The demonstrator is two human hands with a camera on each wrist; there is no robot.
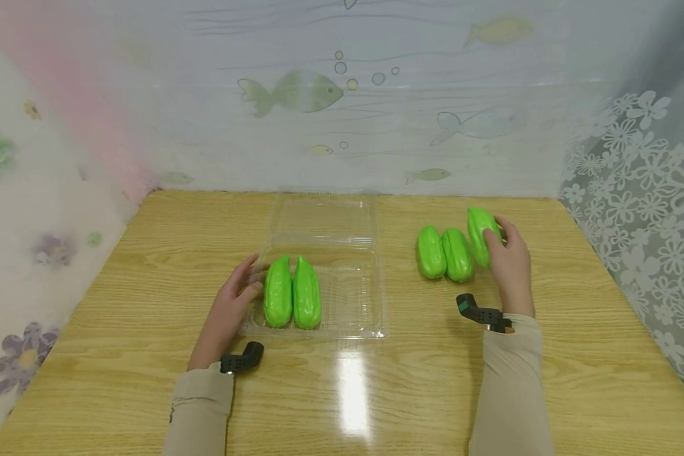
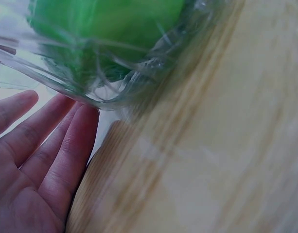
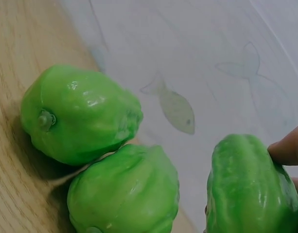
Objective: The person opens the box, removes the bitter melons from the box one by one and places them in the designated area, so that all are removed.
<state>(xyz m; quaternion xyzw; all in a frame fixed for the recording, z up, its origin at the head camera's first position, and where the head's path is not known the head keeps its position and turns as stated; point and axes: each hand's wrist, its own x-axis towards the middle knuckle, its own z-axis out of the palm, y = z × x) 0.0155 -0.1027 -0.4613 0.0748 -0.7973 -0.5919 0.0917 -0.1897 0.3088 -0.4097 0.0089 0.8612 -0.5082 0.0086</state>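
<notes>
A shiny green bitter melon [image 1: 481, 235] is in my right hand [image 1: 510, 258], gripped between thumb and fingers. In the right wrist view this bitter melon [image 3: 251, 189] is raised beside two others. Those two, a left bitter melon [image 1: 431, 252] and a right bitter melon [image 1: 458, 254], lie side by side on the table. My left hand [image 1: 236, 303] is at the left wall of a clear plastic clamshell box [image 1: 350, 297], its fingers fairly straight against the plastic in the left wrist view. Two more bitter melons [image 1: 278, 292] lie side by side in the left half of the box.
The box's clear lid [image 1: 325, 216] lies folded back toward the wall. The wooden table [image 1: 410, 380] ends at a fish-printed curtain [image 1: 387, 126] at the back. A flowered sheet hangs on each side. A black wrist camera [image 1: 479, 311] sits on each forearm.
</notes>
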